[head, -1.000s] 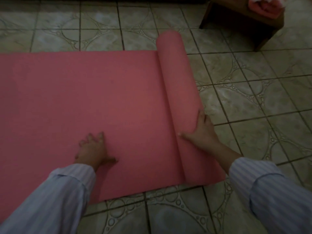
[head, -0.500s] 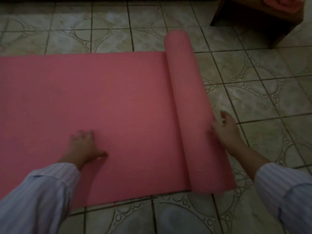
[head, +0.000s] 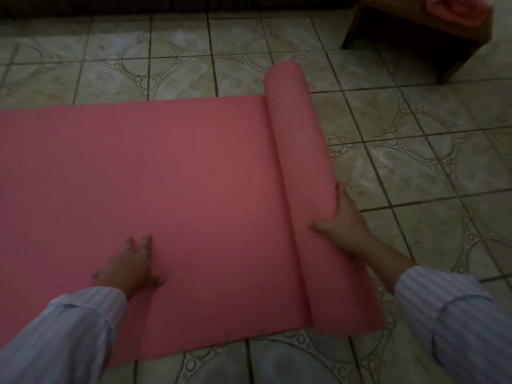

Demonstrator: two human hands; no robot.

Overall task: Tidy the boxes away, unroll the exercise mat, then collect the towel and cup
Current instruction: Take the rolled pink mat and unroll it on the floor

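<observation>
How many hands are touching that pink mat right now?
2. The left hand presses the flat, unrolled part of the mat; the right hand rests against the rolled-up end.

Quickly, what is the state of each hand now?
Left hand: open, pressing the flat pink foam exercise mat.
Right hand: open, laid against the mat's rolled part.
</observation>
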